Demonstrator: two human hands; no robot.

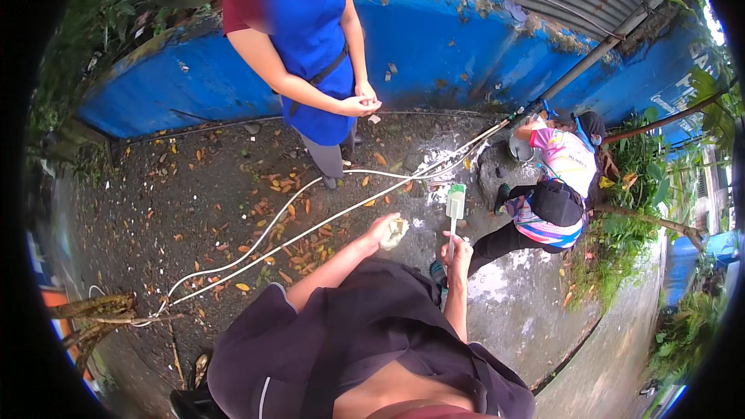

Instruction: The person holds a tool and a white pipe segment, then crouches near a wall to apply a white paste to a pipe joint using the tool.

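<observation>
My left hand [381, 233] holds a crumpled pale cloth or paper [395, 233] in front of my chest, left of the middle; its exact material cannot be told. To the right, my right hand [457, 255] is closed around the pale handle of a long-handled brush [456, 205]. The brush points away from me, with its flat white-and-green head at the far end. Wet ground lies beneath the brush. The two hands are apart.
A person in a blue apron [320, 58] stands ahead. Two people bend at the right, near a bucket [521, 149]. Pale hoses [279, 247] cross the leaf-strewn ground. Beyond are a blue wall [419, 41] and a slanting metal pole [588, 58]; plants grow at the right.
</observation>
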